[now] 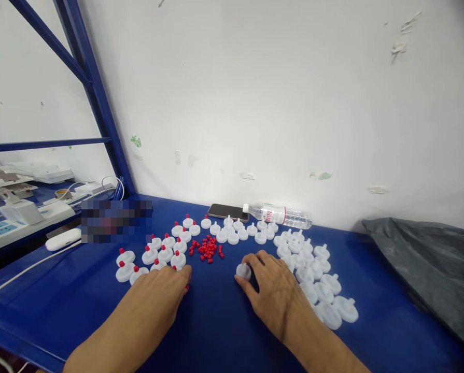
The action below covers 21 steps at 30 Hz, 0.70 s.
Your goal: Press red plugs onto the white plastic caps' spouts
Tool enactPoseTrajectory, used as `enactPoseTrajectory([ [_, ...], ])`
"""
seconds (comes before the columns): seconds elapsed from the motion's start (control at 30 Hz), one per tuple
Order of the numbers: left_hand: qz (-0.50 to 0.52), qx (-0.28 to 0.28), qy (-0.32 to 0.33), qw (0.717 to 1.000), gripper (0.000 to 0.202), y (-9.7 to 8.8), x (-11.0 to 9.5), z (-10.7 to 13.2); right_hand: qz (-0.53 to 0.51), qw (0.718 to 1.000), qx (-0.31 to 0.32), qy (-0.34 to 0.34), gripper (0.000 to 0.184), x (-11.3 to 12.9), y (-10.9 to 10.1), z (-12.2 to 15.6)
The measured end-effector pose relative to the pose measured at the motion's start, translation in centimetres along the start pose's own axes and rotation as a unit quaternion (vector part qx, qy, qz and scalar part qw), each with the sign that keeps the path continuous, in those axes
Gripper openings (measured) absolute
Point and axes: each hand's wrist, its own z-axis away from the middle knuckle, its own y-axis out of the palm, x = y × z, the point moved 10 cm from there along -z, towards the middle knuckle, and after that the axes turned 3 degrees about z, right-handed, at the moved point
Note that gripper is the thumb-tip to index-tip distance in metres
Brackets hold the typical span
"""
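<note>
right hand [274, 292] fingers pinching a white round plastic disc [242, 270] | left hand [164, 292] palm-down on blue worktop [216, 331], grip honestly can't tell | small red plastic caps [207, 248] piled just ahead

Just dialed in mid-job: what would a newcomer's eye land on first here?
The small heap of red caps stands out brightly in the middle of the blue table. White pieces spread to either side of it: red-capped discs on the left by the left hand, uncapped discs on the right. The right hand fingers one white disc just below the heap.
</note>
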Motion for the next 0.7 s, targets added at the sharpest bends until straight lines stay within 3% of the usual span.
enactPoseTrajectory([
  [0.47,0.010,-0.049,0.034,0.998,0.037,-0.3,-2.1,0.4,0.004,1.000,-0.007,-0.012,0.016,0.1,0.1,0.0],
  [0.7,0.049,-0.155,0.086,0.983,0.031,0.1,-2.2,0.4,0.000,1.000,-0.020,-0.016,0.015,0.0,0.1,-0.2],
])
